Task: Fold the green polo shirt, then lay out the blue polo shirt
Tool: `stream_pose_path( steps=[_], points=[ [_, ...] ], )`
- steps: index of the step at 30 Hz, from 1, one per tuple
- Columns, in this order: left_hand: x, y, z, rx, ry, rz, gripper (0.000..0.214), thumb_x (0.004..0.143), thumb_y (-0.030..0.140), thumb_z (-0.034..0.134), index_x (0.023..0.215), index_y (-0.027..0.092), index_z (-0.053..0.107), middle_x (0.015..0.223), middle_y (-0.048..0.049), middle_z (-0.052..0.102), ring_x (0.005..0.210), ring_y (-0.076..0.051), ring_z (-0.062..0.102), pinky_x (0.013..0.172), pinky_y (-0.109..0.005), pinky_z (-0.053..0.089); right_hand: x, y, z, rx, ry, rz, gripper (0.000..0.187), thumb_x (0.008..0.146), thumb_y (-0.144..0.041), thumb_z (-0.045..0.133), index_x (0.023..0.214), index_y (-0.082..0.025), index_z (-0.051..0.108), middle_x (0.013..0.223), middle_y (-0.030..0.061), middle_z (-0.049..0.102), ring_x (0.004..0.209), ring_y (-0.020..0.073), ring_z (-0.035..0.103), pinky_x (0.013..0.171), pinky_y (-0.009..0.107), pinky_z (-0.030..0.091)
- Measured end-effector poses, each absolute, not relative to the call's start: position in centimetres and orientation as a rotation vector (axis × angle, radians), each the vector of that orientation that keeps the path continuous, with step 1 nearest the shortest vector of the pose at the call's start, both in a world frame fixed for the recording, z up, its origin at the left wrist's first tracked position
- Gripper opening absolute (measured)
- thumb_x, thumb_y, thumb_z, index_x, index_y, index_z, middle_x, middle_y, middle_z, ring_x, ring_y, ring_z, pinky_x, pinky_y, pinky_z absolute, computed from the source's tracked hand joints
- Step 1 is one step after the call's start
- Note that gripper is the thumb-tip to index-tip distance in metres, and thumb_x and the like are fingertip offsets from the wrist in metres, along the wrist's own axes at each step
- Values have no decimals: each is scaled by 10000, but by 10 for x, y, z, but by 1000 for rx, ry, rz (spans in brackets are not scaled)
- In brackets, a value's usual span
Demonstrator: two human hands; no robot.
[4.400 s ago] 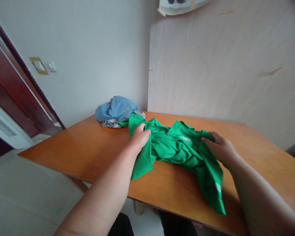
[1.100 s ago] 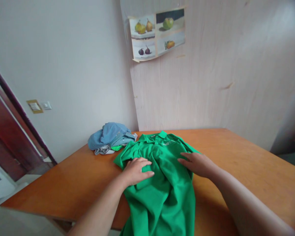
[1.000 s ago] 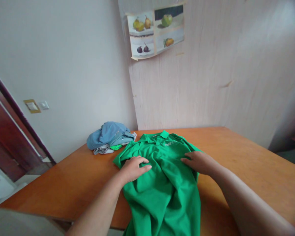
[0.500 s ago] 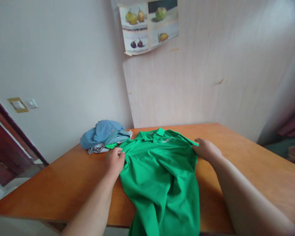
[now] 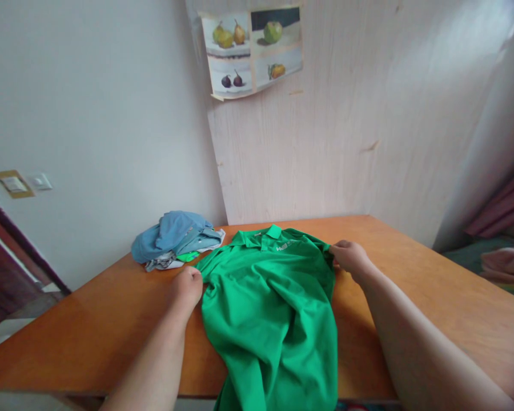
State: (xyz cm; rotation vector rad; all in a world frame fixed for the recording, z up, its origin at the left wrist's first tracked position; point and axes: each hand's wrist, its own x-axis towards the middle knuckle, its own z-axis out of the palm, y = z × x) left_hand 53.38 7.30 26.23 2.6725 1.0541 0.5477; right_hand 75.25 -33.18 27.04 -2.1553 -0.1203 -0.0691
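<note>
The left hand is curled closed, pinching the sleeve on the left side of a green shirt. The right hand pinches the opposite sleeve between thumb and fingers. Both bare forearms reach in from the bottom of the view, one on each side of the shirt.

The shirt lies front up on an orange-brown wooden bench, between the hands. Its collar points to the bench's far edge, with a narrow strip of wood beyond it; white lettering sits on the chest. Loose folds run down the body, and the lower part passes over the near edge and out of view.

Just beyond the left hand, near the shirt's left shoulder, a heap of clothes, mostly blue, sits by the far left edge. Wood stretches wide to the left of the left forearm and wider still to the right of the right hand, giving room sideways.

Behind the bench stands a pale panel bearing a sheet of fruit pictures. Past the right edge lies pink fabric.
</note>
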Motion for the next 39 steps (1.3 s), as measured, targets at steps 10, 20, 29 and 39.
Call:
stream_pose_path(
  steps=[10,20,29,39],
  points=[
    [542,76,251,2490,916,743,420,929,388,485,1276,167,565,1189,-164,712,1048,-284,687,849,-354,501,753,-329,275,-1602,28,-123,120,791,-307,628,850,-206,604,776,96,735,635,167,684,485,228,509],
    [539,71,257,2528,954,763,287,919,402,497,1087,203,616,1050,-107,740,951,-267,694,726,-324,483,760,-330,267,-1703,33,-194,353,738,-291,656,1073,-186,616,884,108,728,703,196,704,513,261,537],
    [529,50,280,2732,932,307,574,850,746,400,624,248,574,680,-49,660,687,-263,629,535,-315,314,763,-342,261,-2278,-195,90,342,704,-463,731,517,-230,563,427,22,549,442,177,548,477,298,436],
    [534,56,265,2748,821,446,212,888,374,488,755,240,586,731,-8,666,702,-211,620,555,-278,315,749,-328,262,-2483,-396,52,235,716,-286,682,526,-227,558,480,10,554,572,189,590,546,282,423]
  ],
)
